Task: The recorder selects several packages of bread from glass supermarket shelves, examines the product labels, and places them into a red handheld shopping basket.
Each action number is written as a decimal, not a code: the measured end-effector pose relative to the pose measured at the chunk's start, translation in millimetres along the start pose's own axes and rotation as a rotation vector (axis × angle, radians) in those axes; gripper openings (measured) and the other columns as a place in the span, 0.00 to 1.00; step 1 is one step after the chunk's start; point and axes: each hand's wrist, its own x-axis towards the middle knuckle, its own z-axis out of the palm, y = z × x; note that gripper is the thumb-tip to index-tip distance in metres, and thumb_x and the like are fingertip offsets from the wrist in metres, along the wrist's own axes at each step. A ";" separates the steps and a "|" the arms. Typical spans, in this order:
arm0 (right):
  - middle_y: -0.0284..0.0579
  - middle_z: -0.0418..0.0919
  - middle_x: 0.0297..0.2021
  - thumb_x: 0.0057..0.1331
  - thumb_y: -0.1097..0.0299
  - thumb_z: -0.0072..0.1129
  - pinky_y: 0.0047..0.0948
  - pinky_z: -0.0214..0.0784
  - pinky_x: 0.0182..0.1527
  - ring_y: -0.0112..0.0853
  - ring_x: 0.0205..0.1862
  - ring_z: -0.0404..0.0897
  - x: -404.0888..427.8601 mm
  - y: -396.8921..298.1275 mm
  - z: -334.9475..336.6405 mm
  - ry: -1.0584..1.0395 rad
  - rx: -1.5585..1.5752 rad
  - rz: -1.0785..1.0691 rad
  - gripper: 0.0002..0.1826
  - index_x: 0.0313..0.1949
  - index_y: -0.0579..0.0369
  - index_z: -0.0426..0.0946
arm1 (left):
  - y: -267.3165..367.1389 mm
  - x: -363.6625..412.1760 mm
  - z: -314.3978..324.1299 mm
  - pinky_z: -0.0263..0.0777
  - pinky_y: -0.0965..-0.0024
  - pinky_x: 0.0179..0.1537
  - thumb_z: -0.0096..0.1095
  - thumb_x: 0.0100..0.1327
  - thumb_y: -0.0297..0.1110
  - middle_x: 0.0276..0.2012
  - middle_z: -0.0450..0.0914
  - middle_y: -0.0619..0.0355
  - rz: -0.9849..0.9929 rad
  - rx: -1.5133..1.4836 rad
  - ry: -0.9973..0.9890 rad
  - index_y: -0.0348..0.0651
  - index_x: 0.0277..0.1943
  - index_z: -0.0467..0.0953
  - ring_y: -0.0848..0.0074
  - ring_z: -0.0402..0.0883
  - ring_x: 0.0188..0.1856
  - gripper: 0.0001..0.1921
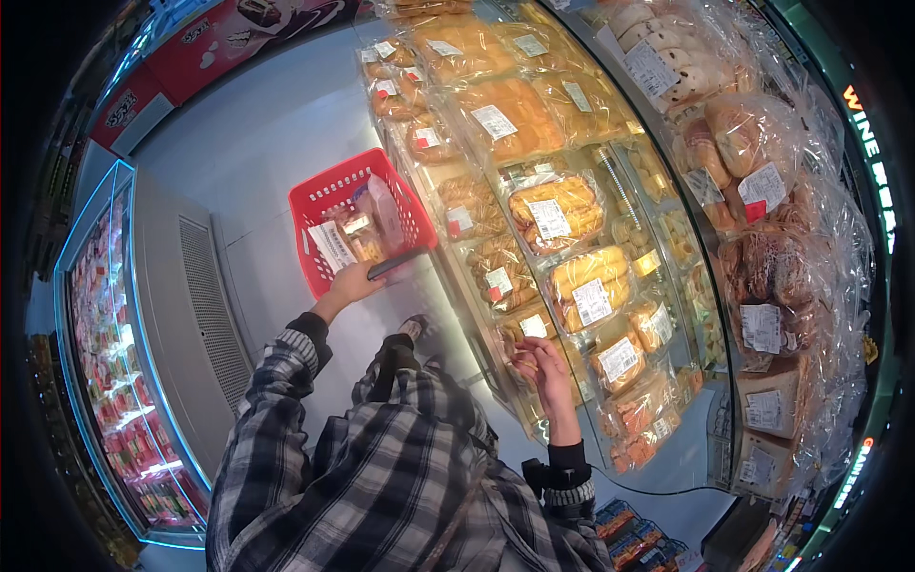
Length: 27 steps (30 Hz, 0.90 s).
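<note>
My left hand (354, 284) grips the dark handle (402, 263) of a red plastic shopping basket (412, 214). Inside the basket lie several packaged goods, among them a clear pack (366, 239) with a white label and a pale plastic bag (386, 207). My right hand (543, 368) is raised over the front edge of a bread display, fingers loosely bent and apart, with nothing seen in it. Nearest to it is a bagged bread (532, 325) with a white label. Farther right lie a bag of yellow bread sticks (607, 275) and a bagged loaf (620, 347).
A glass display case (457, 275) runs along my right, holding several bagged breads. Above it, an upper shelf carries more bagged loaves (761, 272). To the left stands a lit chiller (168, 300) with packaged goods. Between them runs the tiled floor (250, 157).
</note>
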 end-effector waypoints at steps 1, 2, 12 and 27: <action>0.44 0.69 0.39 0.61 0.69 0.38 0.23 0.63 0.41 0.28 0.39 0.71 -1.5 2.5 -2.7 0.009 -0.018 -0.006 0.13 0.43 0.62 0.64 | -4.3 -1.4 1.6 0.67 0.61 0.34 0.55 0.45 0.49 0.27 0.75 0.47 -0.012 -0.003 0.007 0.40 0.33 0.72 0.59 0.75 0.32 0.20; 0.44 0.69 0.39 0.61 0.69 0.38 0.23 0.63 0.41 0.28 0.39 0.71 -1.9 4.4 -4.0 -0.004 -0.022 -0.001 0.13 0.43 0.62 0.64 | -10.3 -2.2 3.5 0.67 0.61 0.34 0.55 0.44 0.49 0.27 0.75 0.47 -0.034 0.029 0.021 0.40 0.32 0.73 0.59 0.75 0.32 0.20; 0.41 0.70 0.36 0.60 0.67 0.42 0.24 0.63 0.41 0.27 0.37 0.71 5.0 33.7 -8.5 -0.078 -0.144 -0.022 0.12 0.41 0.61 0.65 | -20.0 -37.0 8.9 0.68 0.61 0.37 0.58 0.42 0.47 0.28 0.76 0.46 -0.191 0.151 0.096 0.41 0.32 0.75 0.60 0.75 0.33 0.19; 0.46 0.68 0.40 0.48 0.72 0.55 0.31 0.60 0.46 0.34 0.44 0.68 75.9 73.2 78.9 -0.433 -0.810 -0.460 0.20 0.42 0.59 0.65 | -31.2 -86.8 29.0 0.68 0.63 0.37 0.56 0.44 0.43 0.30 0.75 0.47 -0.087 0.136 -0.125 0.43 0.36 0.74 0.60 0.74 0.35 0.18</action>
